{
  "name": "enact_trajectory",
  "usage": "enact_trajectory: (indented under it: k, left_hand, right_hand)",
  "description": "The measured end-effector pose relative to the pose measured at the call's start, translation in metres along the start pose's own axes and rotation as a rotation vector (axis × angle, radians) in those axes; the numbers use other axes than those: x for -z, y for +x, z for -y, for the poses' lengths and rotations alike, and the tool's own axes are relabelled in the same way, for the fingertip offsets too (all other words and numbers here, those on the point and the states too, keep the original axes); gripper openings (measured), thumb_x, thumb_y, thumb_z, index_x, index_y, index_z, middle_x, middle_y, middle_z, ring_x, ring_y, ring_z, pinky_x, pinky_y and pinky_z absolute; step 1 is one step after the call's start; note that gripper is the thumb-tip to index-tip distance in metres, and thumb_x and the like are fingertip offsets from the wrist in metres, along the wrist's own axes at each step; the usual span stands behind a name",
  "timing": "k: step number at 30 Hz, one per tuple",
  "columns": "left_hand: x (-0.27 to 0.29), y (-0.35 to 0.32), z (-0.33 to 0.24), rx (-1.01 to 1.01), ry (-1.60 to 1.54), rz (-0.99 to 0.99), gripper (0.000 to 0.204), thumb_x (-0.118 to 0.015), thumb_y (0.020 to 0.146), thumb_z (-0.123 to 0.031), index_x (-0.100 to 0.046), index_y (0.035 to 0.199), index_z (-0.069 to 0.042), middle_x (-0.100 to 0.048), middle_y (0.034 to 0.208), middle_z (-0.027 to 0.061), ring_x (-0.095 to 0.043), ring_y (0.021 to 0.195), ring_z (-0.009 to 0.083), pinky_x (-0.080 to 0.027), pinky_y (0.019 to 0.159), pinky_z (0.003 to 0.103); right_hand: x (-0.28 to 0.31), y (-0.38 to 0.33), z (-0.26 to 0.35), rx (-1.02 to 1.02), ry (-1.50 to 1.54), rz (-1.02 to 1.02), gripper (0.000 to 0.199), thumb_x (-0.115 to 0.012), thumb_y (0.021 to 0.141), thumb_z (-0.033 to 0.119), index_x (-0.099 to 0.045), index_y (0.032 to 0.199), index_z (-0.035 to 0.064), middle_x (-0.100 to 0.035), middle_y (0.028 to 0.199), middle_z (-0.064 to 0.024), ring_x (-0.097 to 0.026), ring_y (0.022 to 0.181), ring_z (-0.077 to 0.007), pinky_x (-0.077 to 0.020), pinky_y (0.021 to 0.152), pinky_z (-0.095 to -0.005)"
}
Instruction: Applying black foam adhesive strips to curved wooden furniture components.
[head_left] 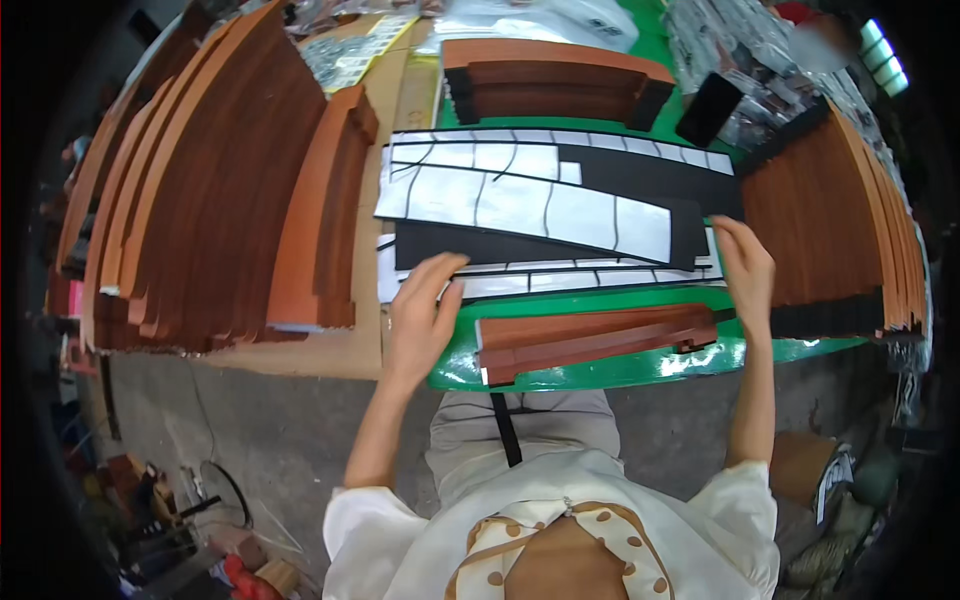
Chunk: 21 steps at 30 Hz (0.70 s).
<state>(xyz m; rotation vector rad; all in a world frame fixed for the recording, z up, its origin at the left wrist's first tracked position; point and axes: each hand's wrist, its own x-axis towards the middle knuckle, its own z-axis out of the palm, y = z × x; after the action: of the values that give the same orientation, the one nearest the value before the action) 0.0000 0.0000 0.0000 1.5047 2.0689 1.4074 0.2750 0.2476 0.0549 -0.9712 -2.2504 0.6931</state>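
Observation:
A loose pile of long flat strips (580, 215), black on one side and white with dark cross lines on the other, lies on the green table covering. They overlap at slight angles. My left hand (425, 315) is at the pile's near left corner, fingertips on the edge of a black strip and thumb apart from the forefinger. Over at the right ends of the strips is my right hand (745, 270), its fingers bent toward them and not wrapped round anything. Between my forearms, a reddish-brown wood-look moulding (600, 340) lies along the table's near edge.
Tall stacks of brown wood-look panels stand at left (220, 170) and right (820, 220). Another brown moulding (560, 80) lies behind the strips, with a black phone-like slab (710, 108) beside it. Clear plastic bags (540, 25) fill the back. Cardboard (365, 330) covers the table's left part.

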Motion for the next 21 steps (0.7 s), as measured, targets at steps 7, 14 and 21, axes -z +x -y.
enact_trajectory:
  k: [7, 14, 21]
  left_hand:
    - [-0.1, 0.122, 0.022, -0.537, 0.518, 0.403, 0.037, -0.066, 0.08, -0.019, -0.055, 0.114, -0.009, -0.054, 0.125, 0.0086, -0.05, 0.117, 0.0264, -0.041, 0.091, 0.049]
    - [-0.141, 0.142, 0.048, -0.44, 0.549, 0.514, 0.041, -0.067, 0.079, -0.029, -0.058, 0.112, -0.006, -0.056, 0.124, 0.0043, -0.054, 0.106, 0.0214, -0.043, 0.083, 0.041]
    - [-0.133, 0.142, 0.051, -0.444, 0.477, 0.509, 0.04, -0.067, 0.079, -0.029, -0.06, 0.112, -0.007, -0.058, 0.121, 0.0036, -0.054, 0.104, 0.0202, -0.042, 0.082, 0.039]
  right_hand:
    - [-0.099, 0.097, -0.025, 0.399, -0.388, 0.27, 0.012, -0.059, 0.079, 0.007, -0.063, 0.09, 0.0048, -0.062, 0.088, -0.0126, -0.061, 0.087, -0.0322, -0.0504, 0.073, -0.0418]
    - [-0.152, 0.133, -0.062, 0.576, -0.685, 0.293, 0.012, -0.066, 0.075, 0.011, -0.06, 0.082, 0.0027, -0.06, 0.081, -0.0107, -0.063, 0.078, -0.0272, -0.0535, 0.065, -0.0368]
    - [-0.164, 0.135, -0.081, 0.778, -0.799, 0.333, 0.006, -0.059, 0.079, 0.01, -0.058, 0.081, 0.0036, -0.061, 0.08, -0.01, -0.063, 0.078, -0.0255, -0.0537, 0.062, -0.0349]
